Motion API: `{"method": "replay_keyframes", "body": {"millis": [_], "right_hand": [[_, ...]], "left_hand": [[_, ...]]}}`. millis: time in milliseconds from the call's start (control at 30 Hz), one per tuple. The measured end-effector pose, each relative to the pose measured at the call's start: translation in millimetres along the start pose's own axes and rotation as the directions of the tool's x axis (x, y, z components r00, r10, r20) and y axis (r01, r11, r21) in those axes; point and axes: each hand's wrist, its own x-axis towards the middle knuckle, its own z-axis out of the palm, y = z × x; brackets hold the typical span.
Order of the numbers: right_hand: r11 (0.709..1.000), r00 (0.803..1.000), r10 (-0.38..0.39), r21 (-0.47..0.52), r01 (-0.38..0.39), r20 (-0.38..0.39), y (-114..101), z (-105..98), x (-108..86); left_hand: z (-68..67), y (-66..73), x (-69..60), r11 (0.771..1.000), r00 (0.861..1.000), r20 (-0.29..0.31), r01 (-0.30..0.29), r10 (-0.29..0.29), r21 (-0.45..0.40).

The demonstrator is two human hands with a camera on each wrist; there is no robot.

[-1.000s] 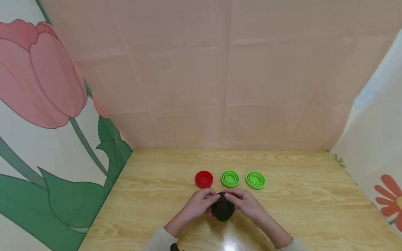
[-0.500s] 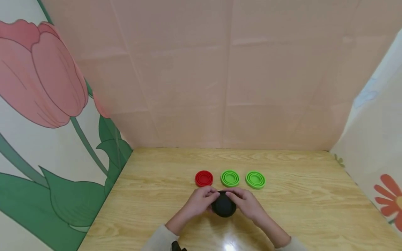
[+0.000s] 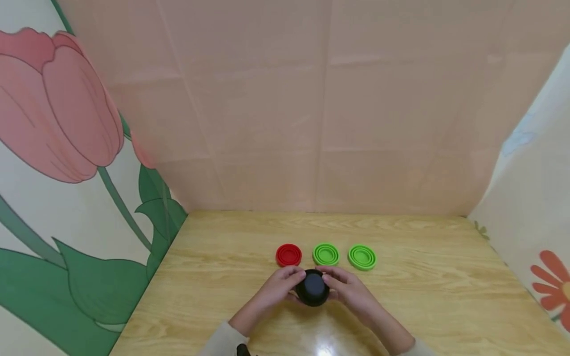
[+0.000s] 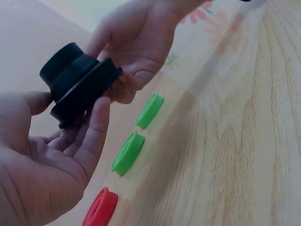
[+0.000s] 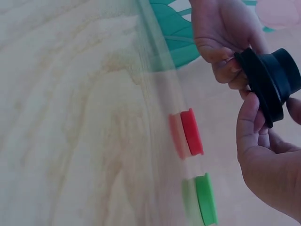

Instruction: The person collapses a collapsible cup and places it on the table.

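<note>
Between both hands, above the table, is a black collapsible cup [image 3: 312, 288], tilted with its narrow round base toward the head camera. Its stepped wall stands out from a wide rim in the left wrist view, where the cup [image 4: 75, 80] is seen from the side. My left hand [image 3: 279, 287] pinches the rim on the left, thumb on the outer wall and fingers beneath. On the other side my right hand [image 3: 352, 291] grips it likewise. Beyond the hands lie a red flattened cup [image 3: 288, 255] and two green ones, a middle one [image 3: 326, 254] and a right one [image 3: 362, 257].
The wooden table [image 3: 213, 257] meets a pinkish cloth backdrop [image 3: 276, 123] along its far edge. A tulip-printed panel [image 3: 67, 113] borders the left side, and a pale flowered panel [image 3: 530, 198] the right. A small dark object [image 3: 243, 350] shows near the left sleeve.
The black cup has tipped in my hands, so its flat base now faces the head camera; before, it showed as a plain dark rounded shape. Both hands stay nearly in place.
</note>
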Motion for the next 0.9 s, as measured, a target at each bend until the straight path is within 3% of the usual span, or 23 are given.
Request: {"method": "replay_keyframes", "body": {"millis": [200,400,700,900], "right_hand": [[0.999,0.998,-0.037,0.001,0.037,0.051,0.0,-2.4,-3.7],[1.0,0.998,-0.009,-0.009,0.009,0.069,-0.7,-5.0,-5.8],[1.0,0.993,0.005,0.005,-0.006,0.118,0.6,-7.6,-5.5],[0.999,0.985,0.012,0.03,-0.017,0.171,1.1,-7.5,-5.2]], "left_hand": [[-2.0,-0.3,0.4,1.0,1.0,0.016,0.02,-0.02,0.024],[1.8,0.4,-0.8,0.999,0.998,0.051,0.036,-0.038,0.026],[7.1,-0.6,-3.8,1.0,0.999,0.051,0.01,-0.011,0.007],[6.4,-1.6,-5.7,0.999,0.998,0.054,0.038,-0.039,0.023]]}}
